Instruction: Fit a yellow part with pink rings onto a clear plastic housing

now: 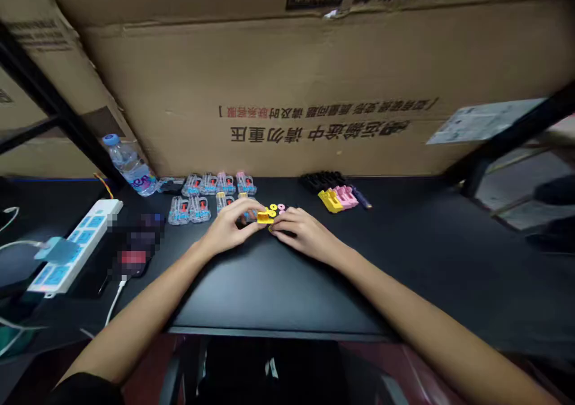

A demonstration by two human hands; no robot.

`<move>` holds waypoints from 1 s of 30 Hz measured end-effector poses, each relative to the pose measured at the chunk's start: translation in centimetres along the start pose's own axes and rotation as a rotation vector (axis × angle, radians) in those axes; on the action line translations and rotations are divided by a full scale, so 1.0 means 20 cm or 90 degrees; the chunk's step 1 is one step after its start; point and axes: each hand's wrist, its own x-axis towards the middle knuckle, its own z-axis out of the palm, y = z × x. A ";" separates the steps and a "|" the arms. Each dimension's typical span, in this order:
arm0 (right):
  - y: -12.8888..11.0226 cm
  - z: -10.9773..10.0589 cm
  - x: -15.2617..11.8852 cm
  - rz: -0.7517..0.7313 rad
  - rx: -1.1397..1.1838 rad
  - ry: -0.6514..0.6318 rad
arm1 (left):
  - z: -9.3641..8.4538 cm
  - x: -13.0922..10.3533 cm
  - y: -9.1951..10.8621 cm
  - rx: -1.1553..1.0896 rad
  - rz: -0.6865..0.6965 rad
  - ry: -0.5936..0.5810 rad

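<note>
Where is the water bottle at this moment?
In the head view the water bottle lies tilted at the far left of the black table, against the cardboard box, just beyond the white power strip.

— From my feed: the desk (404, 261) looks matt black, smooth, with a faint sheen near its front edge.
— And behind it?
— A cardboard box (314, 63), dull brown paper. The small yellow part (265, 217) looks like glossy plastic; the water bottle (130, 165) at the left back corner is clear plastic.
</note>
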 end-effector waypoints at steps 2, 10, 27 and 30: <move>0.01 0.01 -0.01 -0.024 -0.018 0.000 | 0.00 0.00 -0.01 0.002 0.003 0.003; -0.01 0.01 -0.01 -0.001 0.026 -0.019 | 0.00 0.00 0.00 0.015 0.008 0.013; -0.08 -0.01 0.06 0.428 0.705 0.166 | 0.02 -0.03 -0.03 0.078 0.093 -0.058; -0.07 0.01 0.06 0.422 0.713 0.152 | 0.03 -0.03 -0.02 0.087 0.106 -0.062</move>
